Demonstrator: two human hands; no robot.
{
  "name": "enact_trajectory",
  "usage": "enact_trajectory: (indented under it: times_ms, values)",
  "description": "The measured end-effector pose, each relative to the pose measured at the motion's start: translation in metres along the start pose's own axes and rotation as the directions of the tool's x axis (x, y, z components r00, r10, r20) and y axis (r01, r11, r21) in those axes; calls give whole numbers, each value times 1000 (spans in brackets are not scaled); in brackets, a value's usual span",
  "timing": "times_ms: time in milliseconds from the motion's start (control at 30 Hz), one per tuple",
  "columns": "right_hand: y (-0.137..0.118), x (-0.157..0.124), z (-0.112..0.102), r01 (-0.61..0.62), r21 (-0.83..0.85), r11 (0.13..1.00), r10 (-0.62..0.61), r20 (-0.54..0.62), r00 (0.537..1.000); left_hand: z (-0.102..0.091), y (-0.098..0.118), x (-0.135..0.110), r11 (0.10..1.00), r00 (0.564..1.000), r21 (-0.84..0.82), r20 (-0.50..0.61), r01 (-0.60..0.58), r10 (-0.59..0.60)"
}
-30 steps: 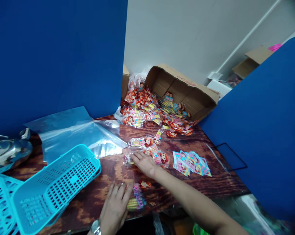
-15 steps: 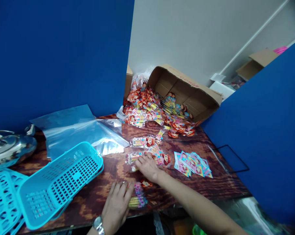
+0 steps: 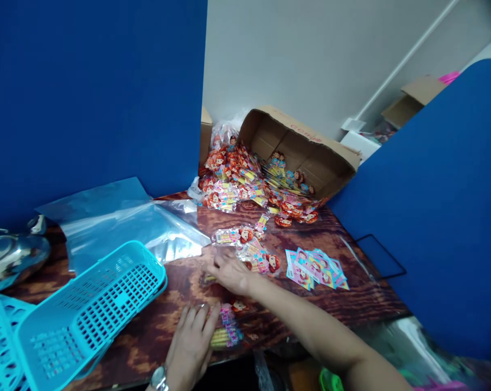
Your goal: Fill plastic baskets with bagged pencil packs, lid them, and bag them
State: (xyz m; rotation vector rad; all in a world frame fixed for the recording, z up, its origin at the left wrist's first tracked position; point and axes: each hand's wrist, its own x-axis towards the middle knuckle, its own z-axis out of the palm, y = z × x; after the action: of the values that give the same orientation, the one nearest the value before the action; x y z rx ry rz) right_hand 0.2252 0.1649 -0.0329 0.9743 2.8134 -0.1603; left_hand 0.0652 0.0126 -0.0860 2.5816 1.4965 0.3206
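My left hand [image 3: 192, 339], wearing a silver watch [image 3: 159, 377], lies with its fingers stretched flat against the left end of clear packets of yellow sticks [image 3: 221, 336] at the table's near edge. These packets carry a pink label and a red-haired cartoon head. Farther in, my right hand [image 3: 231, 276] curls over another clear packet [image 3: 208, 278]; only a yellowish bit of it shows under the blurred fingers. Just beyond the right hand are a red-haired cartoon packet [image 3: 265, 263] and another like it [image 3: 231, 235].
A tipped cardboard box [image 3: 330, 146] spills a heap of packets [image 3: 233, 168] at the back. Printed cards [image 3: 320, 269] lie to the right. On the left are a blue basket [image 3: 90, 312], clear plastic sheets [image 3: 119, 228] and a metal kettle [image 3: 13, 260]. Blue panels [image 3: 94, 98] flank the table.
My right hand has slid left across the table, and the packet under it has shifted with it. My left hand stays on its packets. The view has turned slightly.
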Motion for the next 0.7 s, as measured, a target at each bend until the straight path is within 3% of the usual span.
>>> enact_trajectory:
  times_ms: [100, 200, 333, 533, 700]
  values:
    - [15, 3, -10, -67, 32, 997, 64, 79, 995, 2, -1, 0, 1000, 1000, -6, -3, -4, 4]
    - [48, 13, -22, -149, 16, 989, 147, 95, 985, 4, -3, -1, 1000, 1000, -8, -16, -15, 15]
    - [81, 29, -23, -114, 9, 993, 113, 69, 991, 7, -3, -2, 1000, 999, -12, -44, -7, 6]
    - [75, 25, -9, -58, 4, 998, 58, 76, 995, 6, -1, -1, 1000, 1000, -25, -9, 18, -19]
    - [73, 21, -11, 0, 20, 1000, -2, 95, 995, 4, -4, 0, 1000, 1000, -19, 16, -13, 13]
